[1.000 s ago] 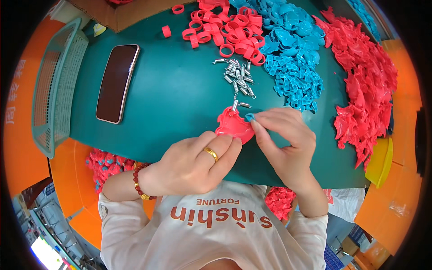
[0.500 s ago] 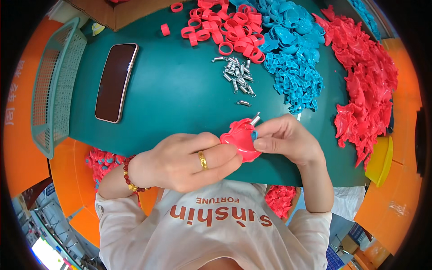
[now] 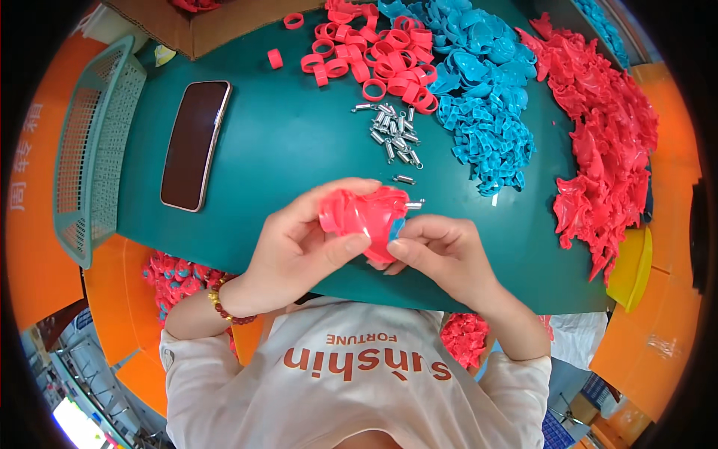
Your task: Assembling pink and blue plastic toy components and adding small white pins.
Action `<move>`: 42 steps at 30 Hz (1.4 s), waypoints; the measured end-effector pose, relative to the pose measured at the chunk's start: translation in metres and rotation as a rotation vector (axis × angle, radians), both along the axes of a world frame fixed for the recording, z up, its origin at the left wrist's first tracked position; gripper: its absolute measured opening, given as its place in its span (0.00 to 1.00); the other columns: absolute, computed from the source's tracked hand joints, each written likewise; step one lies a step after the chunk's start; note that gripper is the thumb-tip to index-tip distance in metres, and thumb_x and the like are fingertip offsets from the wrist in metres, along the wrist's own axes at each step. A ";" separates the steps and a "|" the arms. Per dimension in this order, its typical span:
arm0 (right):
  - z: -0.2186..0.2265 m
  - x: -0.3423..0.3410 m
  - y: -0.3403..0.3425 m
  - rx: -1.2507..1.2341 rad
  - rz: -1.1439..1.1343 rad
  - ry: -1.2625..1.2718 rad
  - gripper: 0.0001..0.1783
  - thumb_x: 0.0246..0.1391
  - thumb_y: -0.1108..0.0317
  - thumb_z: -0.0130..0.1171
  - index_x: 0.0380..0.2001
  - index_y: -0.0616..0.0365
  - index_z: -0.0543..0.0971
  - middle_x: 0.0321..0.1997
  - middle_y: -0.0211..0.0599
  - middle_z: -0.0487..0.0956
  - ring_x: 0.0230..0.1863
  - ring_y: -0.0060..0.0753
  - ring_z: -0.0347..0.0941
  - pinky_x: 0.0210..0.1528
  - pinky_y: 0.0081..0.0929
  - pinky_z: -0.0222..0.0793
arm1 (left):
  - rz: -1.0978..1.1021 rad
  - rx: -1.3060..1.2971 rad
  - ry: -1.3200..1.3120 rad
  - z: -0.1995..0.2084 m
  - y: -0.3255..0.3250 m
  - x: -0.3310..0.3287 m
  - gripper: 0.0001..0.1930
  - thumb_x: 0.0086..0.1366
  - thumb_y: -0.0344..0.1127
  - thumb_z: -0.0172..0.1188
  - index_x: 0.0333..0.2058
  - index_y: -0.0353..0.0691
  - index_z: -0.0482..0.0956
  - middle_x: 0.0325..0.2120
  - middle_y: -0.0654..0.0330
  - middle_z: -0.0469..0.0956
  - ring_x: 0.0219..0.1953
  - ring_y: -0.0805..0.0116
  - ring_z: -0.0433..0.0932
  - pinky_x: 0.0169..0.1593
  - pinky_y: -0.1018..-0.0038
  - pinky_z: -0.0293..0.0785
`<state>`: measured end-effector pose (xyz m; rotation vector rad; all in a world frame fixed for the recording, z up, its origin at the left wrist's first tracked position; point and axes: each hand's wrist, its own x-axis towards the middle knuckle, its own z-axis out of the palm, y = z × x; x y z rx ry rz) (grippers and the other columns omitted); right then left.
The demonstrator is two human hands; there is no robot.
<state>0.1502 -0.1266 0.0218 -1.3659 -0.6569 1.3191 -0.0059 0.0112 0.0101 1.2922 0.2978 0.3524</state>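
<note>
My left hand (image 3: 295, 243) is closed round a glossy pinkish-red plastic shell (image 3: 380, 213), its thumb across the near side. A small blue plastic piece (image 3: 396, 227) sits at the shell's right edge. My right hand (image 3: 441, 251) pinches there with thumb and fingers, against the blue piece and the shell's edge. From the upper right of the shell a small metal spring (image 3: 414, 204) sticks out sideways. Beyond my hands lies a loose spring (image 3: 404, 179), with a small heap of springs (image 3: 395, 133) farther away.
Red rings (image 3: 374, 52), blue curved shells (image 3: 479, 45), small blue pieces (image 3: 490, 142) and red shells (image 3: 609, 135) lie in heaps across the green table (image 3: 277, 157). A phone (image 3: 196, 146) and a green basket (image 3: 97, 150) are at left. Red-and-blue parts (image 3: 176, 280) sit below the table edge.
My left hand has turned, so its thumb now lies across the near side of the shell. The shell has tilted and shifted left; its spring now points right. My right hand has moved slightly down and left.
</note>
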 end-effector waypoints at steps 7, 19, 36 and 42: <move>-0.010 0.040 0.022 0.082 -0.039 -0.986 0.06 0.51 0.71 0.60 0.33 0.59 0.79 0.28 0.34 0.78 0.27 0.26 0.76 0.26 0.23 0.70 | -0.036 -0.575 0.109 0.011 0.017 -0.009 0.27 0.67 0.34 0.50 0.61 0.35 0.53 0.54 0.49 0.66 0.49 0.56 0.75 0.41 0.65 0.81; 0.005 0.081 0.032 0.153 -0.159 -1.544 0.06 0.47 0.74 0.61 0.31 0.58 0.79 0.32 0.34 0.75 0.31 0.36 0.73 0.29 0.27 0.68 | -0.149 -0.646 0.072 0.000 0.011 -0.008 0.28 0.68 0.34 0.49 0.63 0.38 0.50 0.54 0.49 0.65 0.49 0.55 0.74 0.40 0.65 0.81; -0.001 0.129 0.049 0.224 -0.137 -1.651 0.08 0.50 0.71 0.60 0.36 0.57 0.79 0.39 0.36 0.76 0.40 0.38 0.72 0.43 0.28 0.69 | -0.097 -0.614 0.163 -0.008 0.010 -0.002 0.28 0.68 0.36 0.49 0.63 0.37 0.51 0.55 0.52 0.67 0.44 0.61 0.77 0.33 0.75 0.78; 0.011 0.200 0.011 -0.062 -0.324 -1.541 0.07 0.52 0.71 0.57 0.36 0.58 0.78 0.34 0.31 0.77 0.33 0.25 0.70 0.38 0.21 0.67 | -0.110 -0.646 0.158 -0.010 0.012 -0.001 0.28 0.69 0.37 0.47 0.63 0.36 0.50 0.55 0.52 0.67 0.43 0.63 0.77 0.32 0.76 0.77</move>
